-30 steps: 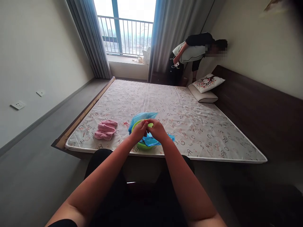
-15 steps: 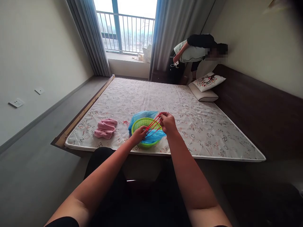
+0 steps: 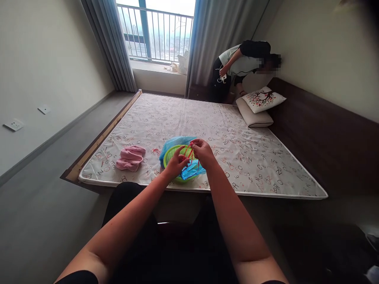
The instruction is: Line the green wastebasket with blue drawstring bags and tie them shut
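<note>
Above the green plastic basket (image 3: 169,154), my left hand (image 3: 177,163) and my right hand (image 3: 203,153) are close together, both closed on a thin red cord (image 3: 191,152). The cord forms loops between my fingers; its exact path through them is partly hidden. A blue plastic bag (image 3: 177,141) lies behind the basket, and part of it spreads across the basket's front below my hands. To the left, a folded pink towel (image 3: 130,158) rests on the mattress (image 3: 183,114).
Two pillows (image 3: 257,112) lie at the dark headboard (image 3: 314,118). A person (image 3: 237,63) bends over beside the bed's far right corner, holding a white device. A wooden bed rail (image 3: 103,134) runs along the left. Grey curtains (image 3: 213,47) flank the window.
My hands have drawn nearer each other, and the red cord, stretched taut between them before, now hangs in slack loops. The basket and towel stay in place on the bed.
</note>
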`<state>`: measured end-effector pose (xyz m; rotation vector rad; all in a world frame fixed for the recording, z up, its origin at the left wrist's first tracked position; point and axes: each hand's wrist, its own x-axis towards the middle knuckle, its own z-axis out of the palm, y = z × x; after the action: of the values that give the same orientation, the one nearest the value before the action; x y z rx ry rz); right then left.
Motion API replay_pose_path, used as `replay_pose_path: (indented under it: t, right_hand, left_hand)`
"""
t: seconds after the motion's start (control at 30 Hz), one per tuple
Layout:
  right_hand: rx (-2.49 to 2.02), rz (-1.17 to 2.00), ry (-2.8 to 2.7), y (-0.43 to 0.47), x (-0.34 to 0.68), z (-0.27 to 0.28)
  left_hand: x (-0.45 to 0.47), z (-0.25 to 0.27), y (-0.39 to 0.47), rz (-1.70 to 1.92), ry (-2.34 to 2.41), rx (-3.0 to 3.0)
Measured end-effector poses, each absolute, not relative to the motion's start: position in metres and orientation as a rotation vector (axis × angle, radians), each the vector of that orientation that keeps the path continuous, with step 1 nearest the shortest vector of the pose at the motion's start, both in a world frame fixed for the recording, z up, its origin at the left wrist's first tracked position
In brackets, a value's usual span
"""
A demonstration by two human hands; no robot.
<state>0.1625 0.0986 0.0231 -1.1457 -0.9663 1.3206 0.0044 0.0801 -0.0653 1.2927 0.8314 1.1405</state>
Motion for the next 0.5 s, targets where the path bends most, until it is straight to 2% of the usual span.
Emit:
replay_pose_path:
  t: [0.27,0.5]
  right_hand:
    - [-1.161,1.204,-1.065,0.095,0.158,0.024]
    - [-1.296,0.958,-1.374,0.082,0.153,0.031]
  left_hand:
    - [0.022,-0.051,0.066,1.503,1.098,1.415]
    - [0.026,-0.043,0.07,1.312,1.127,1.505]
